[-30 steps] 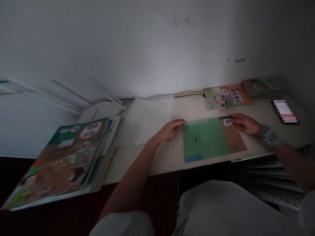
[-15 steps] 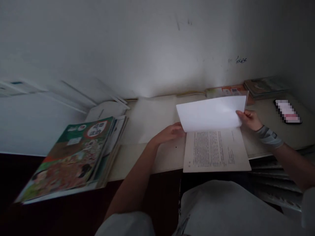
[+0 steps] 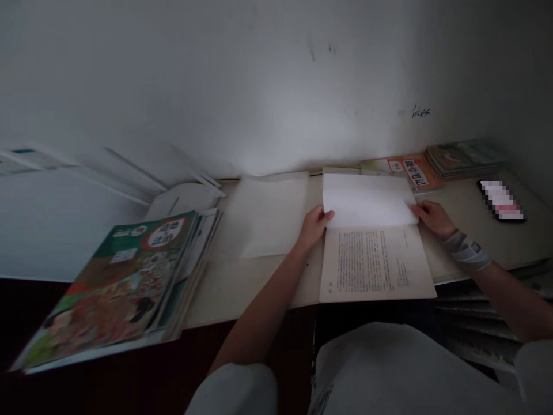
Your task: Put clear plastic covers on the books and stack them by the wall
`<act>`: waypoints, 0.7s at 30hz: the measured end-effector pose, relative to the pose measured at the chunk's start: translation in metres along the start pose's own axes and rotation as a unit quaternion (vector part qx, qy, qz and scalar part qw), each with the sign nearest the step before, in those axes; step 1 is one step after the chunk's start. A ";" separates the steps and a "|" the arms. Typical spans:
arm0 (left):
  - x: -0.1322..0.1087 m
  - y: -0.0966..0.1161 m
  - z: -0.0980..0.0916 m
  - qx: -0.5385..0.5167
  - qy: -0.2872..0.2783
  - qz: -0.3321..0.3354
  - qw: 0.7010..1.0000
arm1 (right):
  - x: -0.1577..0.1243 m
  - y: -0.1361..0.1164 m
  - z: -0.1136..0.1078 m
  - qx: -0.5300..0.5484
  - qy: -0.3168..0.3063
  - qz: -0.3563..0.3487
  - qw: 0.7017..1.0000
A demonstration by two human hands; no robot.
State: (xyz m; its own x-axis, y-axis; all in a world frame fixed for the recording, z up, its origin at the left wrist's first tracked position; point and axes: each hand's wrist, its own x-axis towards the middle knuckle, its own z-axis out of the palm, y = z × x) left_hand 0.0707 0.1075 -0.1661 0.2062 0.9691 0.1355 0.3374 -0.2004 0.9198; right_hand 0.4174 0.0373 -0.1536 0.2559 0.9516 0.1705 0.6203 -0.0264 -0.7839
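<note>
An open book (image 3: 375,265) lies on the white table in front of me, its printed page nearest my body. Over its far half is a blank white sheet (image 3: 367,199). My left hand (image 3: 317,223) pinches the sheet's left edge, thumb on top. At the right edge, my right hand (image 3: 432,218) grips the same sheet between thumb and fingers. A grey band is round my right wrist. The fingers beneath the paper are partly hidden.
A stack of books (image 3: 112,288) with a green, illustrated cover is at the left. Paper (image 3: 274,216) lies mid-table (image 3: 242,288). Along the wall at the right are an orange booklet (image 3: 417,173) and stacked books (image 3: 464,158), with a phone (image 3: 502,200) nearer me.
My left hand has moved up and taken the sheet's left edge. The white sheet has come down flatter over the book's far half, uncovering more of the orange booklet.
</note>
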 end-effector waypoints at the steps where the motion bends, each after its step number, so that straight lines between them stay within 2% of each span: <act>1: -0.001 0.000 -0.001 -0.005 -0.003 0.003 1.000 | -0.005 -0.001 0.000 0.008 -0.028 -0.006 1.000; 3: -0.004 0.000 -0.002 -0.003 -0.001 0.013 1.000 | -0.007 -0.003 0.003 0.029 -0.042 -0.002 0.999; 6: -0.008 0.003 -0.004 0.011 -0.009 0.028 1.000 | 0.000 -0.004 0.012 0.044 0.018 0.041 0.998; 9: -0.014 0.005 -0.006 0.004 -0.029 0.030 0.999 | 0.008 0.000 0.015 0.006 0.043 0.031 0.999; 13: -0.020 0.003 -0.012 -0.032 -0.030 0.035 0.998 | 0.004 0.007 0.009 -0.025 0.013 0.030 0.999; 17: -0.020 -0.001 -0.018 -0.015 0.017 0.008 1.000 | 0.000 0.005 0.009 0.054 -0.027 0.046 0.997; 21: -0.018 0.002 -0.015 0.012 0.093 -0.029 0.995 | 0.012 0.007 0.015 0.131 0.025 0.128 0.983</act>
State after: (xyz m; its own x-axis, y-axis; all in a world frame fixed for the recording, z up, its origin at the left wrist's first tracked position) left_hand 0.0541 0.0915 -0.1618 0.0130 0.9885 0.1504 0.3657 -0.1447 0.9194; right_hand 0.4135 0.0527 -0.1661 0.4182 0.9079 -0.0289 0.3198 -0.1770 -0.9308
